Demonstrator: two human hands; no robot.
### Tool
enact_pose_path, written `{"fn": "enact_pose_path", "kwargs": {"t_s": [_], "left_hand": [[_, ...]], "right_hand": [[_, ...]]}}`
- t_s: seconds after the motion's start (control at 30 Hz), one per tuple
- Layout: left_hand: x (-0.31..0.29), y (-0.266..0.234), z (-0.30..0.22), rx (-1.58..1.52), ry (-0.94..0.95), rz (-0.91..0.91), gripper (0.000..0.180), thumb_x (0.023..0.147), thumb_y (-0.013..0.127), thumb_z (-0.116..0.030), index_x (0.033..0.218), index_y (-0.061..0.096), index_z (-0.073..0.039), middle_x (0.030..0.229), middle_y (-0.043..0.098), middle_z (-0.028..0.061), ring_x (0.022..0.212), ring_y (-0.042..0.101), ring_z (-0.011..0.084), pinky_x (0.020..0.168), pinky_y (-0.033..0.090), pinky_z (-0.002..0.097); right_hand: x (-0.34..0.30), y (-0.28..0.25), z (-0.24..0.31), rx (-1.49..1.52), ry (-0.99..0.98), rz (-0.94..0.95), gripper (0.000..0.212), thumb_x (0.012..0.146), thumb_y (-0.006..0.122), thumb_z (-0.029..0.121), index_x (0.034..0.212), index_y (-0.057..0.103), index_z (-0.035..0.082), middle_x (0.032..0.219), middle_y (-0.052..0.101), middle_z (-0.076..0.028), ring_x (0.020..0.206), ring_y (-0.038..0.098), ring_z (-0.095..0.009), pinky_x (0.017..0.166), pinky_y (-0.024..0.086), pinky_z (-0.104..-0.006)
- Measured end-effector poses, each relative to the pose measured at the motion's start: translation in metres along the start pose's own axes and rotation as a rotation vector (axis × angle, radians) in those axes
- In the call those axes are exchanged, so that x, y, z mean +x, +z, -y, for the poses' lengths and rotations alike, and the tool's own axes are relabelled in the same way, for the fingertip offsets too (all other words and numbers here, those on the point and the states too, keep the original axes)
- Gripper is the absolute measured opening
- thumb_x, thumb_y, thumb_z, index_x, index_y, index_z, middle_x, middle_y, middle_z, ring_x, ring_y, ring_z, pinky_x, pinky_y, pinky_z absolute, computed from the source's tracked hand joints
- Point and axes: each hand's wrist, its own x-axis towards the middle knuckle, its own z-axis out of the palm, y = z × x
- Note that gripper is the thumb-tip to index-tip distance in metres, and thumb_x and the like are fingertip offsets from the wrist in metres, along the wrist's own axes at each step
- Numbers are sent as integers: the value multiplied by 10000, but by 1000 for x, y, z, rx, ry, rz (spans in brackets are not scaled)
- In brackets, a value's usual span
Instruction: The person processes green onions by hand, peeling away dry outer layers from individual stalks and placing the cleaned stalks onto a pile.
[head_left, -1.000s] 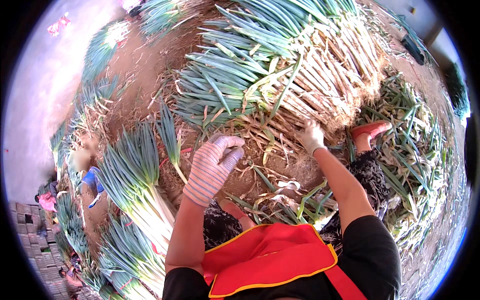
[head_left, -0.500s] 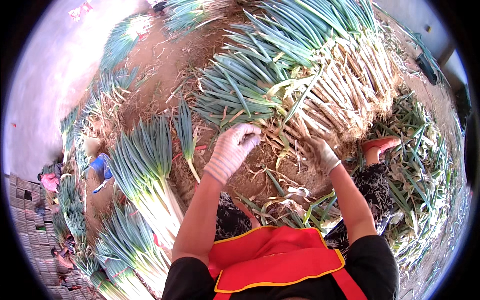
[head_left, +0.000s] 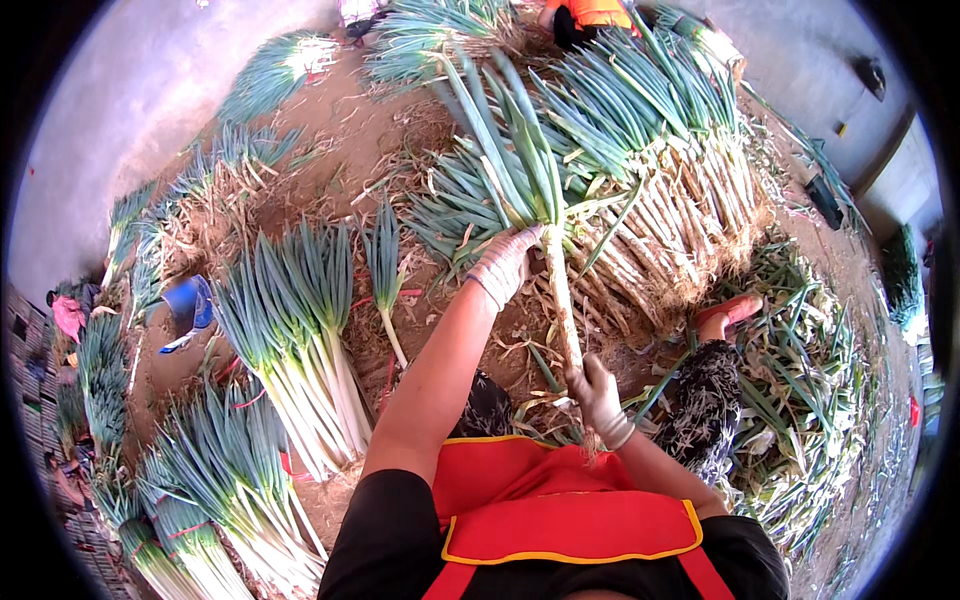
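- The left hand, in a pale knitted work glove, grips a long green onion stalk with a white shank and blue-green leaves near the point where the leaves fan out; its fingers are wrapped round the stalk
- The right hand, gloved the same way, is clamped on the root end of that stalk, low down and close to the person's red apron with yellow trim
- The stalk runs between the two hands, nearly upright in the view, its leaves spreading up and to the left over the heap behind
- Just behind the stalk lies a big loose pile of uncleaned green onions with dirty white shanks and roots, tops pointing away from the person
- On the person's left, neat bundles of cleaned green onions with bright white shanks lie on the brown dirt ground; a single thin onion lies beside them
- A blue plastic container lies further left
- Trimmed leaves and husks cover the ground on the right, near the person's foot in a red shoe
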Motion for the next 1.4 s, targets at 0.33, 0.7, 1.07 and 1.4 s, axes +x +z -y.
{"fn": "enact_pose_path", "kwargs": {"t_s": [0.33,0.7,1.07,1.4], "left_hand": [[-9,12,-14,-90,106,-20,225,881,674,-153,1079,629,-55,964,655,27,840,596,143,774,485,298],[4,1,-36,-155,238,-105,198,864,698,-208,1010,642,-88,851,644,19,739,607,157,618,538,315],[14,14,-5,-116,235,-99,183,898,639,-147,1066,640,-73,944,660,20,806,610,160,734,504,313],[15,-5,-36,-158,289,-288,307,864,699,-185,1130,590,-76,1011,624,40,930,576,193,770,502,378]], "right_hand": [[162,-35,174,-30,-372,-162,302,846,701,130,1036,546,-48,861,636,-101,733,584,-161,682,502,-297],[108,-20,104,536,-101,-86,308,860,722,246,959,556,7,830,584,-25,699,501,-71,602,444,-213],[164,-20,163,-245,-513,-452,258,842,662,224,967,587,11,800,621,-181,700,611,-304,668,486,-395],[30,-6,-118,-86,179,117,362,882,664,269,1077,578,-23,810,647,-93,667,603,-155,557,490,-300]]}}
